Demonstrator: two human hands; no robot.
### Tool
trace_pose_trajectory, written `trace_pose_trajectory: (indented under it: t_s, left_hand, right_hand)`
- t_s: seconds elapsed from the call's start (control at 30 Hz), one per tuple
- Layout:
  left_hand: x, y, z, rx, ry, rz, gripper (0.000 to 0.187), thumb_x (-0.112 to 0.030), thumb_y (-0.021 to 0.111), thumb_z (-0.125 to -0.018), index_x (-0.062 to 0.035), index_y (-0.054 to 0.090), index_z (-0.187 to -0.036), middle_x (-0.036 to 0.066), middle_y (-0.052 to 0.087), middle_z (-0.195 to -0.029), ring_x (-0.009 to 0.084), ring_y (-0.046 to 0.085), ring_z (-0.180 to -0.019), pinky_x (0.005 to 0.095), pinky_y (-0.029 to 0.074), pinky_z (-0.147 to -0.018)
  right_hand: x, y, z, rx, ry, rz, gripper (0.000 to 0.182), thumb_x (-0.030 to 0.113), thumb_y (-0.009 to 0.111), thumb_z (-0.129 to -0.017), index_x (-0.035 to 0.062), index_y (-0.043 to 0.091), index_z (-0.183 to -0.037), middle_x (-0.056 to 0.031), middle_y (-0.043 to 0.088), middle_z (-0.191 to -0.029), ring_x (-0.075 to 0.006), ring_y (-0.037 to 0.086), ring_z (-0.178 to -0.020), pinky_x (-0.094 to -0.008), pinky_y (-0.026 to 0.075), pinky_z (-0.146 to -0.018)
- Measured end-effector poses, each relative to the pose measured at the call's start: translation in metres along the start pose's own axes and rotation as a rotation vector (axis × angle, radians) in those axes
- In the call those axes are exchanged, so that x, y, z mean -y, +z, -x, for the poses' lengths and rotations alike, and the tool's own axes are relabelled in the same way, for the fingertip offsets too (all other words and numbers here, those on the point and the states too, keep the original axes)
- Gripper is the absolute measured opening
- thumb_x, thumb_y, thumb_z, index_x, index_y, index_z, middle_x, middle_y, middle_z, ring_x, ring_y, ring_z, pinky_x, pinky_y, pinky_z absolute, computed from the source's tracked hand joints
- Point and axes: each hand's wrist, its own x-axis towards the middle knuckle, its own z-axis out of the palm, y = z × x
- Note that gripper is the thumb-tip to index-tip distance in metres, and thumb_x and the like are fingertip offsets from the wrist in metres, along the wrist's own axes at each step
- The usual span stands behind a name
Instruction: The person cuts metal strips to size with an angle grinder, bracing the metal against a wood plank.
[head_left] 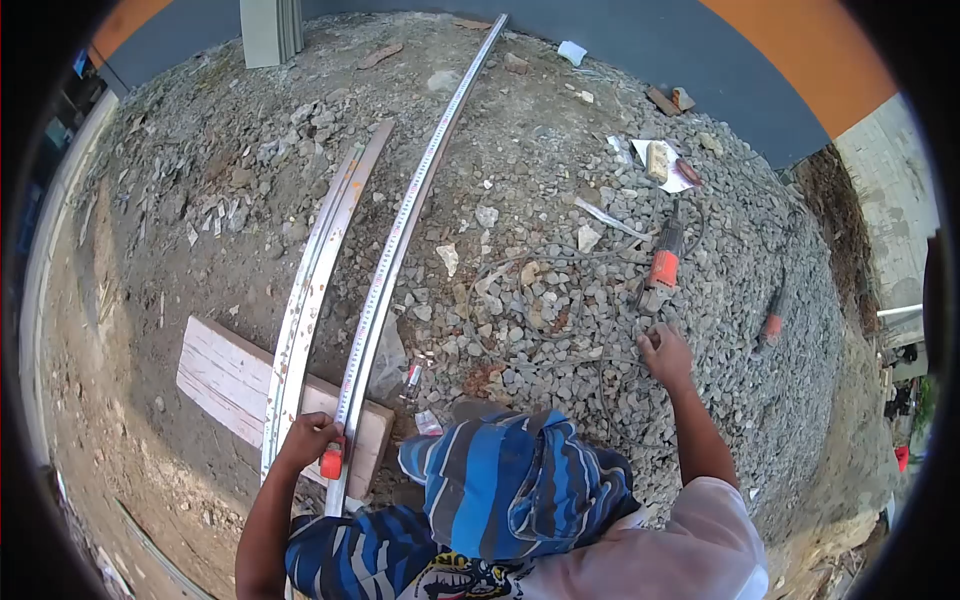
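My left hand (312, 437) is closed at the red tape measure (331, 461), at the near end of a long metal bar. The extended tape blade (390, 245) runs along this bar to the far wall. My right hand (667, 356) is over the gravel with bent fingers and the thumb apart; nothing shows in it. Just beyond it lies an orange and black angle grinder (662, 268), with a small gap between them. A second metal bar (320, 260), spotted with rust, lies left of the measured one. Both bars cross a wooden plank (225, 375).
Loose gravel (560, 330) covers the ground, with a dark cable looping across it. Another orange tool (771, 328) lies to the right. A grey and orange wall (650, 60) borders the far side. Blue striped cloth (510, 480) fills the bottom middle.
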Motion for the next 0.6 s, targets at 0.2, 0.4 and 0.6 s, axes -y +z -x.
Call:
trace_pose_trajectory:
  t_s: [0.2,0.4,0.6]
  left_hand:
    - [-0.02,-0.003,0.009,0.031,-0.163,0.063,0.026,-0.026,0.071,-0.092,-0.0008,0.076,-0.088,0.005,0.069,-0.072,0.012,0.06,-0.067,0.0317,0.049,-0.065]
    - [-0.021,-0.004,0.004,0.089,-0.171,0.094,0.024,-0.02,0.068,-0.093,0.0006,0.073,-0.082,0.003,0.069,-0.075,0.0098,0.061,-0.071,0.0297,0.049,-0.066]
    - [0.019,-0.011,-0.011,0.154,-0.364,0.37,0.019,-0.015,0.055,-0.097,-0.0031,0.069,-0.093,0.002,0.07,-0.087,0.0111,0.063,-0.078,0.0272,0.051,-0.074]
  right_hand:
    - [-0.049,-0.001,0.02,-0.326,0.149,-0.318,0.028,0.027,0.065,-0.098,0.0008,0.065,-0.108,-0.0121,0.064,-0.088,-0.0246,0.063,-0.078,-0.0369,0.051,-0.074]
    - [-0.214,0.049,0.134,-0.403,0.841,-0.087,0.037,0.035,0.061,-0.099,-0.0012,0.064,-0.099,-0.0165,0.068,-0.085,-0.0296,0.065,-0.078,-0.0433,0.05,-0.075]
    - [-0.218,0.048,0.233,-0.211,1.19,-0.092,0.04,0.035,0.058,-0.093,-0.0031,0.065,-0.102,-0.027,0.071,-0.097,-0.0441,0.068,-0.1,-0.0507,0.051,-0.089]
